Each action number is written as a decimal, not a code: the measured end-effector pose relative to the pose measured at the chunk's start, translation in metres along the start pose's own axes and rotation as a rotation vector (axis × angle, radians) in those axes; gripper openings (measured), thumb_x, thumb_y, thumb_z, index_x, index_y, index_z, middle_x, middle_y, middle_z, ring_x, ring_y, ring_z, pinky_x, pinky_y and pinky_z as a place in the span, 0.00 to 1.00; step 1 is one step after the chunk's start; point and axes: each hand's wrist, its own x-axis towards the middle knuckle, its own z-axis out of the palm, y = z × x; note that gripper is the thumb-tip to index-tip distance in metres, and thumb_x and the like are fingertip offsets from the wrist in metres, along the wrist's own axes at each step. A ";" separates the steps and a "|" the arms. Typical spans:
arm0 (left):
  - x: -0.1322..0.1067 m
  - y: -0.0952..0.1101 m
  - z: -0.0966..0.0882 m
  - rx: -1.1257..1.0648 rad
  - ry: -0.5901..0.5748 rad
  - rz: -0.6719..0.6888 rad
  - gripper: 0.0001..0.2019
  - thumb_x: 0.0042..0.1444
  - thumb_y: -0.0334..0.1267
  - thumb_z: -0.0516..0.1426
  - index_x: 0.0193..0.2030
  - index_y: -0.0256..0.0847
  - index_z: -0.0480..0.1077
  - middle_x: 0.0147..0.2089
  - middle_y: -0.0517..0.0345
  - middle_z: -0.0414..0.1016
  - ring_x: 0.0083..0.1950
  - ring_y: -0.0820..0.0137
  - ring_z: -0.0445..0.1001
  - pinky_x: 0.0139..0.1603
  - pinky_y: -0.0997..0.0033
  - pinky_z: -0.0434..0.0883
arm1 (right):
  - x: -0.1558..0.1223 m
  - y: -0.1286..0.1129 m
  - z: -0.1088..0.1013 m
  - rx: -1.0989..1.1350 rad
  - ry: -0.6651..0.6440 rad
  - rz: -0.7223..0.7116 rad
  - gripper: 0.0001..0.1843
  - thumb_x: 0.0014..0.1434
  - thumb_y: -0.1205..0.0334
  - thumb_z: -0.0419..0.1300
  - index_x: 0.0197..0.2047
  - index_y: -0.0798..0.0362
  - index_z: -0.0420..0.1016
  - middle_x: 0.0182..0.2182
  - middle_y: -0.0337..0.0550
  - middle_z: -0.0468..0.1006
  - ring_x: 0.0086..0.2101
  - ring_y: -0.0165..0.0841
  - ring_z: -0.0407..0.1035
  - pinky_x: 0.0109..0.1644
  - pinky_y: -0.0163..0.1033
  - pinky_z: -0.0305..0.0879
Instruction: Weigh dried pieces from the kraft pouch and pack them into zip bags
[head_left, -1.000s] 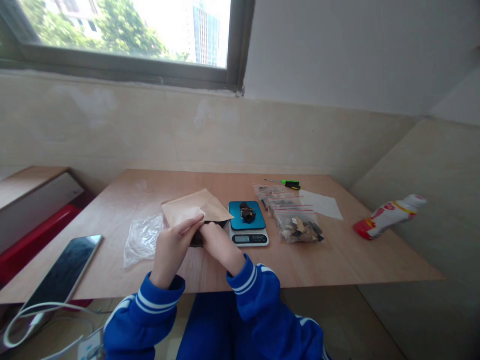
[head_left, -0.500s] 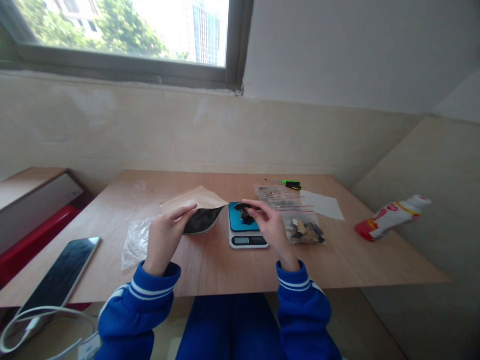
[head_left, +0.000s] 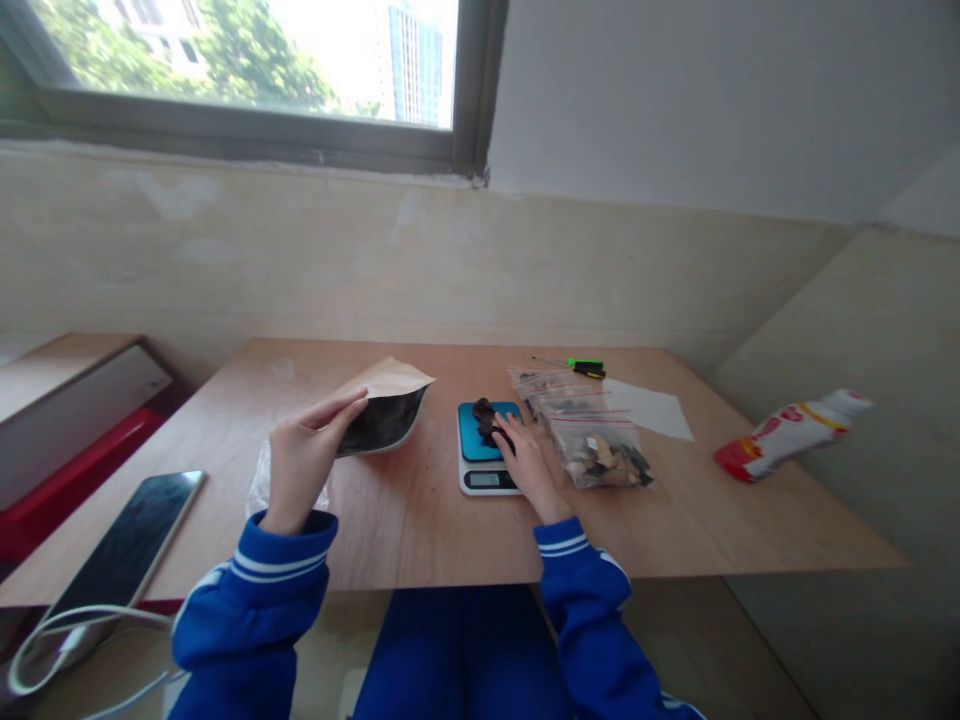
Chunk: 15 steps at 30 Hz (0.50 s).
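My left hand (head_left: 311, 455) pinches the rim of a brown paper pouch (head_left: 394, 378) and holds it tilted, its dark-lined mouth gaping toward me. To the right sits a kitchen scale (head_left: 469, 450) with a blue top and a small display. Dark brown, dried-looking curled pieces (head_left: 484, 410) lie on its platform. My right hand (head_left: 525, 460) rests over the platform's right side, fingers stretched and apart, touching the dark pieces. The fingers partly cover them.
Zip bags (head_left: 600, 425) of dried pieces lie right of the scale, by a white paper (head_left: 652, 408) and green-and-black screwdrivers (head_left: 586, 366). A bottle (head_left: 787, 435) stands far right. Clear plastic (head_left: 259, 485) lies behind my left hand; a phone (head_left: 127, 540) with a cable is at left.
My left hand and the pouch have shifted left, away from the scale. My right hand has lowered from above the scale onto the platform, and the dark piece it pinched now lies there.
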 end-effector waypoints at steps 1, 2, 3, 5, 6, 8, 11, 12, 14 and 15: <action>0.002 -0.001 -0.003 -0.011 0.006 -0.008 0.16 0.52 0.49 0.60 0.43 0.45 0.78 0.44 0.58 0.81 0.50 0.61 0.77 0.52 0.66 0.72 | -0.001 -0.002 -0.002 -0.022 -0.023 0.004 0.25 0.67 0.54 0.45 0.61 0.57 0.66 0.61 0.57 0.65 0.63 0.44 0.55 0.64 0.56 0.54; 0.004 -0.001 -0.006 -0.019 0.013 -0.010 0.16 0.52 0.49 0.60 0.44 0.44 0.78 0.45 0.58 0.81 0.50 0.61 0.77 0.52 0.66 0.72 | -0.001 -0.005 -0.006 -0.046 -0.029 0.012 0.25 0.67 0.54 0.45 0.63 0.55 0.65 0.63 0.55 0.63 0.65 0.45 0.52 0.65 0.58 0.51; 0.005 -0.002 -0.008 -0.023 0.020 -0.008 0.17 0.51 0.49 0.60 0.44 0.44 0.78 0.45 0.57 0.81 0.50 0.61 0.77 0.52 0.67 0.72 | -0.002 -0.010 -0.010 -0.063 -0.020 0.021 0.25 0.67 0.54 0.45 0.63 0.53 0.64 0.64 0.54 0.60 0.66 0.45 0.48 0.65 0.60 0.49; 0.006 -0.003 -0.012 -0.026 0.028 -0.003 0.17 0.51 0.49 0.61 0.44 0.44 0.78 0.45 0.57 0.80 0.50 0.61 0.77 0.52 0.67 0.72 | -0.003 -0.026 -0.023 -0.050 0.018 0.016 0.25 0.67 0.54 0.46 0.64 0.52 0.63 0.66 0.52 0.57 0.67 0.46 0.45 0.66 0.61 0.46; 0.006 -0.003 -0.013 -0.027 0.028 -0.002 0.17 0.51 0.50 0.61 0.44 0.44 0.78 0.45 0.57 0.80 0.50 0.61 0.77 0.52 0.67 0.72 | -0.005 -0.037 -0.030 -0.015 0.037 -0.005 0.25 0.67 0.54 0.47 0.63 0.52 0.63 0.66 0.53 0.57 0.66 0.46 0.45 0.66 0.60 0.46; 0.003 -0.003 -0.014 -0.030 0.024 -0.001 0.17 0.51 0.50 0.60 0.44 0.43 0.78 0.45 0.57 0.80 0.50 0.61 0.77 0.52 0.67 0.72 | -0.010 -0.066 -0.047 0.110 0.047 -0.076 0.22 0.66 0.57 0.49 0.60 0.52 0.67 0.63 0.53 0.61 0.64 0.43 0.52 0.66 0.55 0.49; -0.005 -0.005 -0.010 -0.020 -0.001 -0.003 0.17 0.52 0.50 0.60 0.44 0.44 0.78 0.45 0.58 0.80 0.51 0.61 0.77 0.53 0.67 0.72 | -0.029 -0.117 -0.068 0.373 -0.104 -0.174 0.17 0.65 0.64 0.49 0.52 0.50 0.74 0.52 0.47 0.74 0.54 0.36 0.66 0.61 0.44 0.59; -0.008 -0.007 -0.008 -0.011 -0.013 -0.002 0.17 0.52 0.50 0.60 0.45 0.45 0.78 0.46 0.59 0.80 0.51 0.61 0.77 0.53 0.66 0.71 | -0.038 -0.133 -0.071 0.462 -0.228 -0.193 0.19 0.64 0.68 0.48 0.52 0.48 0.74 0.48 0.44 0.77 0.50 0.33 0.70 0.57 0.40 0.64; -0.015 -0.017 -0.001 0.006 -0.055 0.007 0.16 0.53 0.50 0.59 0.45 0.47 0.78 0.46 0.60 0.80 0.51 0.61 0.77 0.53 0.65 0.72 | -0.059 -0.157 -0.070 0.555 -0.494 -0.264 0.23 0.58 0.76 0.48 0.49 0.48 0.76 0.43 0.40 0.79 0.44 0.31 0.72 0.51 0.36 0.67; -0.019 -0.023 0.003 0.013 -0.082 0.014 0.15 0.53 0.49 0.59 0.44 0.48 0.78 0.47 0.61 0.80 0.51 0.61 0.77 0.53 0.65 0.72 | -0.069 -0.165 -0.065 0.579 -0.600 -0.289 0.25 0.55 0.78 0.47 0.46 0.49 0.78 0.41 0.39 0.80 0.42 0.31 0.73 0.50 0.35 0.67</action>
